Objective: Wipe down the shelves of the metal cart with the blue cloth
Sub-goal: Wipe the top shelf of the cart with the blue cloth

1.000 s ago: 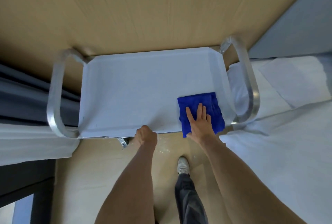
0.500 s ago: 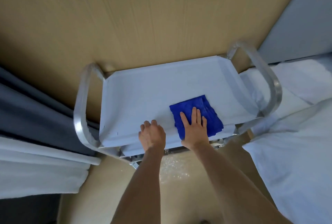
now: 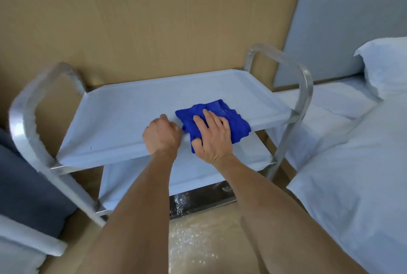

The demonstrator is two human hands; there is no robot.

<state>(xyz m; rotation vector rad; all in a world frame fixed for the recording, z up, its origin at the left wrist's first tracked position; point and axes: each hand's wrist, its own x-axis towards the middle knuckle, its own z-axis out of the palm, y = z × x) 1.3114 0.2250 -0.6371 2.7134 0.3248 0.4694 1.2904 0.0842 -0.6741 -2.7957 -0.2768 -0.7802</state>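
Observation:
The metal cart stands against a tan wall, its pale top shelf (image 3: 123, 115) in the middle of the head view and a lower shelf (image 3: 136, 185) showing beneath. A bunched blue cloth (image 3: 229, 115) lies near the top shelf's front right. My right hand (image 3: 211, 137) lies flat on the cloth with fingers spread, pressing it down. My left hand (image 3: 161, 136) curls its fingers over the front rim of the top shelf, just left of the cloth.
Curved metal handles rise at the cart's left end (image 3: 24, 111) and right end (image 3: 304, 80). A bed with white sheets (image 3: 352, 185) and a pillow (image 3: 387, 64) sits close on the right. A dark blue cushion (image 3: 26, 185) is at the left. Tan floor lies below.
The view has tilted up and come lower, so the lower shelf shows. The cloth under my right hand has bunched up and sits nearer the front rim; my left hand stays on the rim.

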